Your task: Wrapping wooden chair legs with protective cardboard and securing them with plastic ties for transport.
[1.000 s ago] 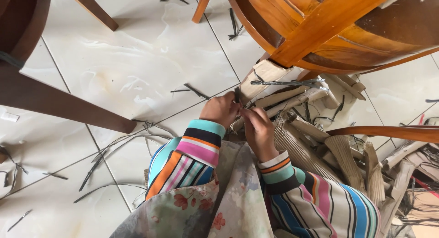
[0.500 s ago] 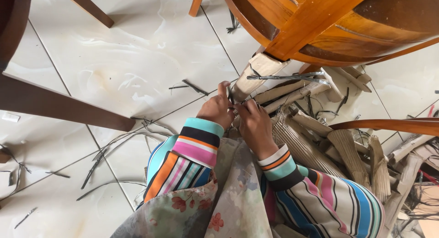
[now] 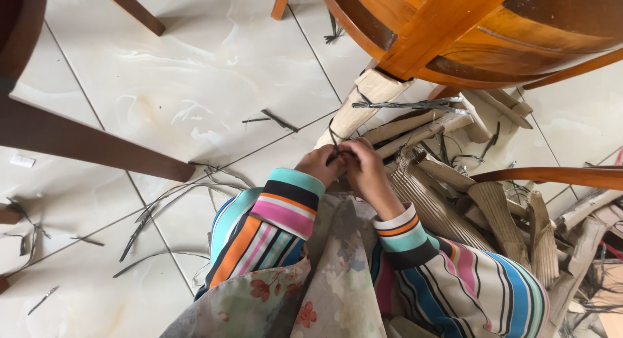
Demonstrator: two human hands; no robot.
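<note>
My left hand (image 3: 318, 164) and my right hand (image 3: 365, 171) meet in front of me, fingers pinched together on a thin dark strip (image 3: 333, 143) that rises from between them. Both wrists wear multicoloured striped sleeves. Just beyond the hands lies a pale rolled bundle (image 3: 361, 104) of cardboard-like material, bound with dark wire-like strands. A floral cloth (image 3: 337, 273) covers my lap below the hands. What lies under my fingers is hidden.
A heap of rolled cardboard pieces (image 3: 506, 208) spreads to the right. A round orange wooden table (image 3: 454, 26) stands above it. Dark wooden chair legs (image 3: 84, 143) cross the left. Thin dark strips (image 3: 162, 208) lie scattered on the white tiled floor (image 3: 195, 72).
The view has shifted slightly. My hands stay pressed together on the strip, with small finger movements only.
</note>
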